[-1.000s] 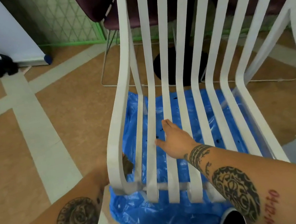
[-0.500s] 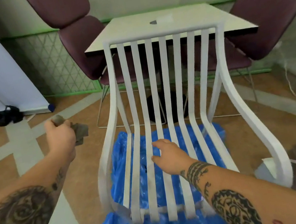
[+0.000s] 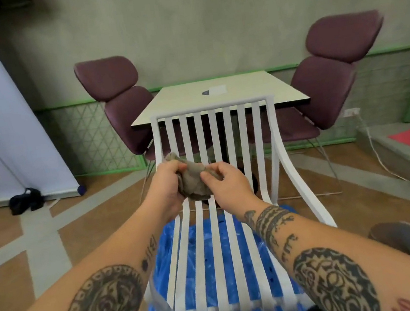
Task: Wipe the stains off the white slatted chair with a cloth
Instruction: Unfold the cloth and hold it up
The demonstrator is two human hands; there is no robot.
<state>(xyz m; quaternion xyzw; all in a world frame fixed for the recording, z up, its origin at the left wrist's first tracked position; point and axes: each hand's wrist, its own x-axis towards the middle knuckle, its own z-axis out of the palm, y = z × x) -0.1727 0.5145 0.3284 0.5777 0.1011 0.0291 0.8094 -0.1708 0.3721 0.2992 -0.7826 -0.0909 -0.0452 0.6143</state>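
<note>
Both hands held a crumpled grey-brown cloth (image 3: 194,182) in the air above the seat of the white slatted chair (image 3: 228,245). The left hand (image 3: 167,187) gripped its left side with curled fingers; the right hand (image 3: 225,185) pinched its right edge. Blue plastic sheet (image 3: 206,243) lay under the chair on the floor.
</note>
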